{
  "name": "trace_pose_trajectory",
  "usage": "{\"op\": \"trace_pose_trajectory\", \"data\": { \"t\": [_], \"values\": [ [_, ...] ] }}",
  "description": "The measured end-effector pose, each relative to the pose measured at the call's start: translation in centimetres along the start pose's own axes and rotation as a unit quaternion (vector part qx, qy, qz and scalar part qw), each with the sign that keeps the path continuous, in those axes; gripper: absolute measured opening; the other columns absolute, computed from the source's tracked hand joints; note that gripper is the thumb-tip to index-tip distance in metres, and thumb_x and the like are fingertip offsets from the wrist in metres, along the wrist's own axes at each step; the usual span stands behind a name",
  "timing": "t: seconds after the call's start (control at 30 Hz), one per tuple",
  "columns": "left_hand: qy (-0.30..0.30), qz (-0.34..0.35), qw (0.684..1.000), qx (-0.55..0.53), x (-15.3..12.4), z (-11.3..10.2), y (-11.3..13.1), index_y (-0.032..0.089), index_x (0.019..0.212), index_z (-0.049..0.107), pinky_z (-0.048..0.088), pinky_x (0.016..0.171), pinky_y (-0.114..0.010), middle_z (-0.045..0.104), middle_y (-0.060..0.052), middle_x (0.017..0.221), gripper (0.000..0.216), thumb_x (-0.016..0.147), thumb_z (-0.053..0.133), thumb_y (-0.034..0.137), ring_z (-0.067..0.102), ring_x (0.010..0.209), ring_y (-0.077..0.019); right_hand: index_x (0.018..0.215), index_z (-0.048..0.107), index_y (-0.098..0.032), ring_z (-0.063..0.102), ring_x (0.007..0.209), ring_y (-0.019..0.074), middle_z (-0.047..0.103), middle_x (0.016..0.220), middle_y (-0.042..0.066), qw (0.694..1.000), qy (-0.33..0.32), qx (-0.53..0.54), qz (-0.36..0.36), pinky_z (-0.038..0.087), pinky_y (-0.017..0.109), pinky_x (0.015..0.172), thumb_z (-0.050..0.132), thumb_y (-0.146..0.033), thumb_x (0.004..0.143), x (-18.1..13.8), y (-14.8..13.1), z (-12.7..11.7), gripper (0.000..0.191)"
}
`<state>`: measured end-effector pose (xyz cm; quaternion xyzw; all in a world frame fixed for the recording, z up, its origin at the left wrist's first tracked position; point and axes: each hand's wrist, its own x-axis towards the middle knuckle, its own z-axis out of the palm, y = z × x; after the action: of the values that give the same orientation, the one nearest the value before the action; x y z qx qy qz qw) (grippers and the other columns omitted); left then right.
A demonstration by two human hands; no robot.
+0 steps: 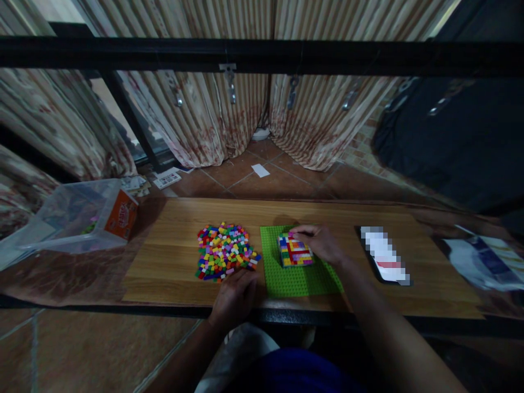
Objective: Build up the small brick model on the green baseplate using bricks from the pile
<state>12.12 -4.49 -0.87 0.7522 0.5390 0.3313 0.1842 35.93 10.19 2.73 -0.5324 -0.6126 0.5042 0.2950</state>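
Observation:
A green baseplate (301,278) lies on the wooden board, with a block of stacked coloured bricks (295,251) built on it. My right hand (321,243) reaches over the block, fingers pinched together at its top far edge on a small brick I cannot make out clearly. A heap of loose coloured bricks (225,251) lies to the left of the plate. My left hand (235,295) rests at the near edge of that heap, fingers curled down onto the board; whether anything is in them is hidden.
A wooden board (172,262) covers the table. A clear plastic box (77,215) with an orange carton stands at the left. A phone (385,254) lies right of the plate, papers (483,262) further right. Curtains and a black rail stand behind.

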Motion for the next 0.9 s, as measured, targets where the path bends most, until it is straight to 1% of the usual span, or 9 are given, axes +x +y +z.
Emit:
{"op": "trace_pose_trajectory", "data": {
  "t": [0.27,0.43,0.7,0.9],
  "values": [
    [0.007,0.000,1.000,0.009,-0.31,0.53,-0.64,0.020,0.095,0.059,0.044,0.075,-0.028,0.063,-0.003,0.086,0.015,0.092,0.044,0.018,0.059,0.082,-0.0155,0.085,0.076,-0.020,0.065,0.070,0.0170,0.075,0.083,0.004,0.999,-0.013,-0.033,-0.017,0.050,0.028,0.064,0.068,-0.037,0.071,0.29,-0.26,-0.39,0.024],
    [-0.006,0.000,1.000,0.004,-0.27,0.43,-0.56,0.021,0.094,0.059,0.044,0.074,-0.028,0.063,-0.003,0.086,0.015,0.093,0.044,0.018,0.059,0.082,-0.0154,0.085,0.076,-0.020,0.065,0.069,0.0174,0.075,0.082,0.004,0.999,-0.014,-0.040,-0.009,0.050,0.029,0.064,0.068,-0.035,0.071,0.32,-0.25,-0.50,0.022],
    [0.004,0.004,1.000,-0.006,-0.08,0.35,-0.38,0.020,0.095,0.060,0.044,0.073,-0.027,0.064,-0.004,0.087,0.016,0.092,0.044,0.018,0.060,0.082,-0.0151,0.088,0.076,-0.020,0.066,0.071,0.0179,0.075,0.084,0.004,0.998,-0.025,-0.064,-0.001,0.050,0.029,0.065,0.066,-0.032,0.073,0.26,-0.38,-0.61,0.021],
    [-0.010,-0.007,1.000,-0.007,-0.13,0.22,-0.28,0.021,0.095,0.059,0.044,0.074,-0.028,0.063,-0.004,0.086,0.016,0.093,0.044,0.019,0.059,0.083,-0.0156,0.087,0.076,-0.021,0.067,0.075,0.0176,0.075,0.086,0.003,0.997,-0.049,-0.059,-0.015,0.051,0.030,0.070,0.066,-0.032,0.073,0.37,-0.44,-0.76,0.020]
  ]
}}
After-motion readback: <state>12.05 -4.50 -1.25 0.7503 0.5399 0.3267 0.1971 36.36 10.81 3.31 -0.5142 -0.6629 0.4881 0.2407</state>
